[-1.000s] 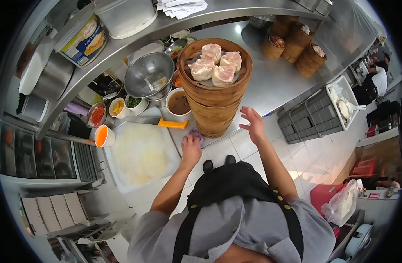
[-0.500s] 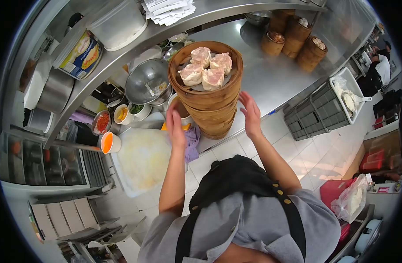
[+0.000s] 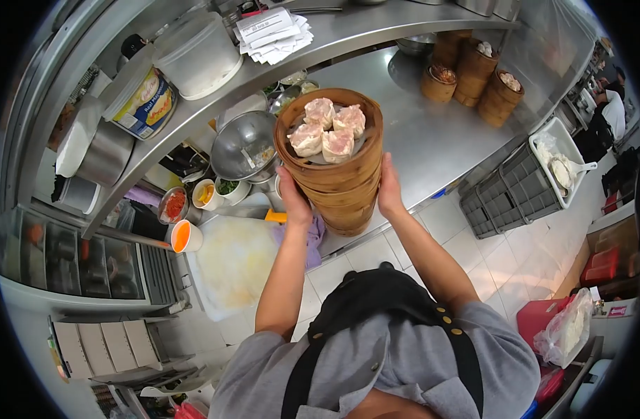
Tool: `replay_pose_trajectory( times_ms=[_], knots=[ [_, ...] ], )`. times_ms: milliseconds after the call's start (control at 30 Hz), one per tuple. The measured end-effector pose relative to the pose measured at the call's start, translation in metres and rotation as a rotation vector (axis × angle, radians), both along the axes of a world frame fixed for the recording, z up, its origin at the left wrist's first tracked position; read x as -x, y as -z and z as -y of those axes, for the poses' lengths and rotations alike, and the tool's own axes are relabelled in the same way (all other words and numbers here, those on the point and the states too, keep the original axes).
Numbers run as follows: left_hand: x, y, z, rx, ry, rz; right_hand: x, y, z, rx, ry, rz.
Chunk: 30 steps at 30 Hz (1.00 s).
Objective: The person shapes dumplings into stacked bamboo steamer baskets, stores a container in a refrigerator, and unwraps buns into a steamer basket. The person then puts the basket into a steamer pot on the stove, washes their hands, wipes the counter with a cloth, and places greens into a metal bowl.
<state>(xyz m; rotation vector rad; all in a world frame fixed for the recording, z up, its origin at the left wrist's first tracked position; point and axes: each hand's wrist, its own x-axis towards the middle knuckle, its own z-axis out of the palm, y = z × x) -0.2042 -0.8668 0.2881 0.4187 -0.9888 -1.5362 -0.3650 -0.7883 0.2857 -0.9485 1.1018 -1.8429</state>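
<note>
A tall stack of round bamboo steamers (image 3: 343, 190) stands at the front edge of the steel counter. In its top basket sit several pale pink open-topped dumplings (image 3: 339, 144). My left hand (image 3: 294, 197) presses its palm against the left side of the stack, and my right hand (image 3: 389, 188) is against the right side, so the stack is held between them. Both hands sit around the middle tiers; the fingers are partly hidden behind the baskets. Just left of the stack, a purple cloth (image 3: 314, 241) lies beside a white cutting board (image 3: 233, 255).
Metal mixing bowl (image 3: 229, 150) and small tubs of chopped ingredients (image 3: 207, 194) stand left of the stack. More bamboo steamers (image 3: 476, 70) are at the far right of the counter (image 3: 421, 133). A steel shelf (image 3: 348, 31) runs overhead. Grey crates (image 3: 505, 192) stand to the right.
Both hands have closed in from either side onto the steamer stack; before, they were apart from it with palms facing. The view has shifted slightly, and the stack's top appears lower.
</note>
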Motion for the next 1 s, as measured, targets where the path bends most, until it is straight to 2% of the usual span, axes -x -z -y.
replay_pose_trajectory(
  times_ms=[33,100,133,200,233,300,533,600,733,900,1000],
  knots=[
    [-0.004,-0.025,0.000,0.091,0.055,-0.016,-0.001,-0.011,0.000,0.005,-0.003,0.001],
    [-0.003,-0.068,-0.003,0.204,0.069,0.003,-0.005,-0.042,-0.001,0.311,0.112,-0.117],
    [-0.002,-0.080,-0.005,0.208,0.067,0.006,-0.008,-0.053,-0.003,0.315,0.111,-0.114],
    [0.004,-0.095,-0.007,0.279,0.044,-0.007,-0.010,-0.070,0.000,0.498,0.110,-0.249],
    [0.007,-0.095,-0.006,0.285,0.041,-0.009,-0.011,-0.072,0.001,0.505,0.108,-0.251],
    [0.009,-0.087,-0.004,0.327,-0.111,0.063,-0.017,-0.072,-0.001,0.409,0.278,-0.455],
    [0.008,-0.090,-0.003,0.356,-0.101,0.107,-0.020,-0.072,0.006,0.469,0.267,-0.395],
    [0.006,-0.092,-0.008,0.245,0.018,0.039,-0.022,-0.069,0.005,0.465,0.274,-0.360],
    [0.004,-0.093,-0.005,0.246,0.127,0.053,-0.020,-0.066,0.006,0.428,0.275,-0.360],
    [0.002,-0.081,0.000,0.227,0.115,0.025,-0.024,-0.068,0.006,0.464,0.233,-0.295],
    [-0.004,-0.043,-0.004,0.262,-0.047,0.026,-0.015,-0.042,-0.005,0.411,0.233,-0.211]
  ],
)
